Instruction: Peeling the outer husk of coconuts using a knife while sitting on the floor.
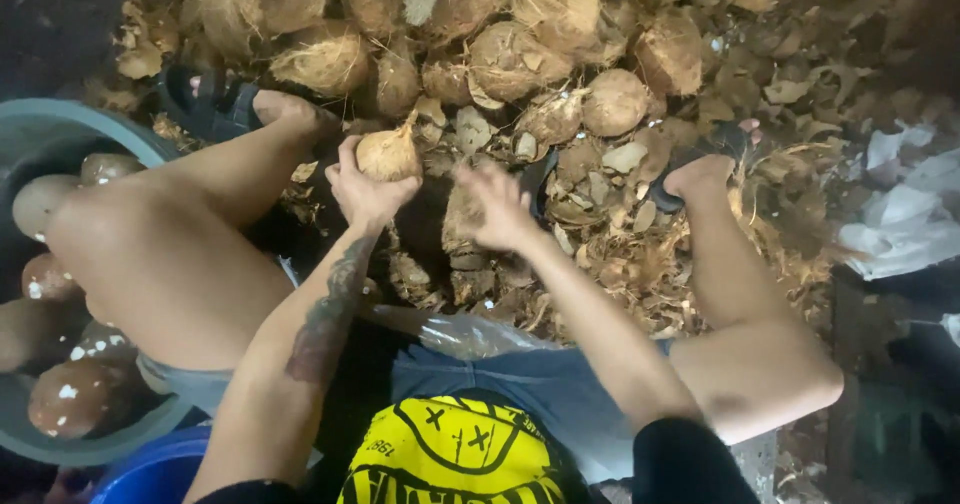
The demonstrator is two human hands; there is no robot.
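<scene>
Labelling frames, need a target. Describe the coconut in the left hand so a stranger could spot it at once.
Start at the heap of brown fibrous husked coconuts along the top, then drop to the gap between the seated person's bare knees. There the left hand cups a small pale tan coconut with a husk tuft at its top. Unlike its neighbours, it is lifted off the ground litter, in a grip.

1. A grey tub [60, 129] is sitting at left, holding brown shelled coconuts [75, 396].
2. Husk scraps [640, 254] are covering the ground.
3. A blue container [155, 472] is showing below.
</scene>
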